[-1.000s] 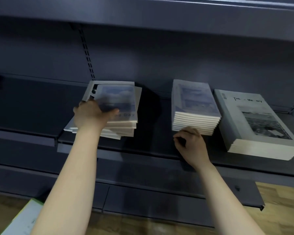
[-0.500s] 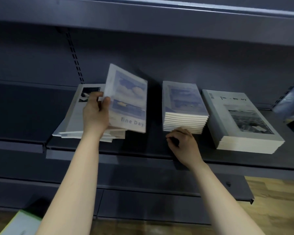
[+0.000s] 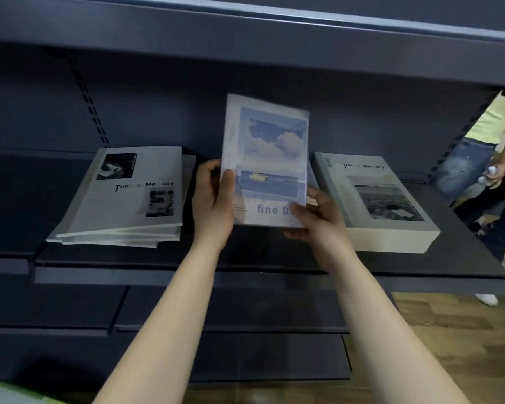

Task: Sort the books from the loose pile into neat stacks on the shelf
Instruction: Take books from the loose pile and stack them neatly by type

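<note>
Head view: left hand (image 3: 213, 208) and right hand (image 3: 318, 220) both pinch the raised sky-cover book (image 3: 267, 158)

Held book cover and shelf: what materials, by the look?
Held book: paperback, glossy or film-wrapped cover, likely; pale glare washes over its printed sky photo. Shelf: probably painted sheet metal, matte dark grey; thin folded front lip, slotted upright behind.

"fine D" shows in blue letters on the sky-and-boat book (image 3: 270, 158), the rest hidden under the right hand (image 3: 318, 220). The top covers of the loose pile (image 3: 134, 193) and the right-hand stack (image 3: 373, 193) each read "Tim… Me…ory", with some letters unreadable.
</note>
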Demonstrator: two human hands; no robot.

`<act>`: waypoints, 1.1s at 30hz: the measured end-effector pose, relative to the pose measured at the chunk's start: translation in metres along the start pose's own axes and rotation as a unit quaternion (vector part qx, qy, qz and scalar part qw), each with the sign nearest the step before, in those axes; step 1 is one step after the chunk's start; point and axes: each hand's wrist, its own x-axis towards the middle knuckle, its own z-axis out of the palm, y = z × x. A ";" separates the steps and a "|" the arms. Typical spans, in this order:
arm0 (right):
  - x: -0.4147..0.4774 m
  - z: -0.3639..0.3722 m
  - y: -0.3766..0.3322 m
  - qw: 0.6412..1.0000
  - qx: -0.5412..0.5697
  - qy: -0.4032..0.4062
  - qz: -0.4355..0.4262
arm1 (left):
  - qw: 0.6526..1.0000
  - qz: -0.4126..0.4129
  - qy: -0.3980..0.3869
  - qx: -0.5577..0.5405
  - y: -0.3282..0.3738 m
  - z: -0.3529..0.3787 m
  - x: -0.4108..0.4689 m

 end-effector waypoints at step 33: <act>0.032 -0.027 0.015 0.905 -0.383 0.108 -0.149 | 0.816 0.032 -0.178 0.549 -0.071 -0.003 -0.020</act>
